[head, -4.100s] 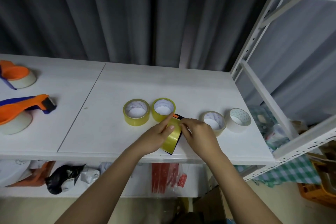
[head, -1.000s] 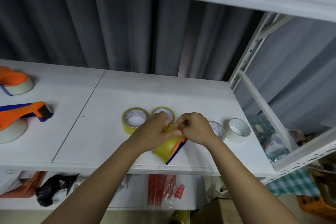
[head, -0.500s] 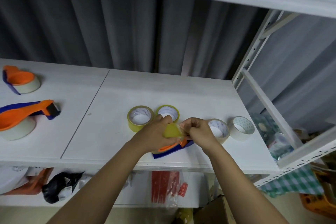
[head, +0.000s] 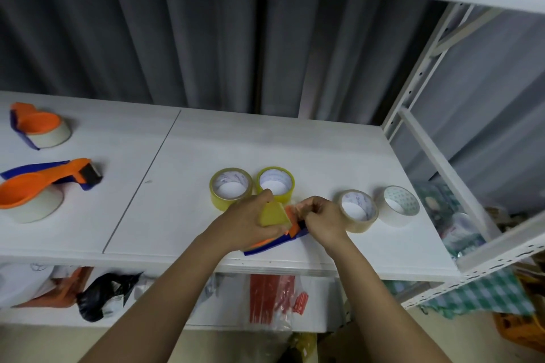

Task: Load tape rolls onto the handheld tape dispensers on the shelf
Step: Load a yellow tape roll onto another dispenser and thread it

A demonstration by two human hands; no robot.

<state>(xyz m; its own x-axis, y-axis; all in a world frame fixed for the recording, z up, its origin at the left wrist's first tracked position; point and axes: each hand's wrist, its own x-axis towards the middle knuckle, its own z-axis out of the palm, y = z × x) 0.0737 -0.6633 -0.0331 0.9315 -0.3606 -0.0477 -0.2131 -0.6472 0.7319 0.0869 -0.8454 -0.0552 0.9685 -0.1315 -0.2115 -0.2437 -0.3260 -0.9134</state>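
Head camera shows the dispenser (head: 274,240) lying lower and flatter than a second ago, its orange and blue body now close to the shelf (head: 177,215) near the front edge, with the yellow tape roll (head: 272,214) seated on it and turned up toward the camera. That suggests the roll is mounted and the step in hand is threading the tape end toward the cutter. The left hand (head: 246,222) curls round the roll and dispenser body from the left, steadying them. The right hand (head: 323,216) has its fingers bunched in a pinch at the dispenser's front end, probably on the loose tape end, though the film is too thin to see. Two yellow rolls (head: 231,187) lie just behind the hands, and two loaded dispensers (head: 35,188) rest at far left.
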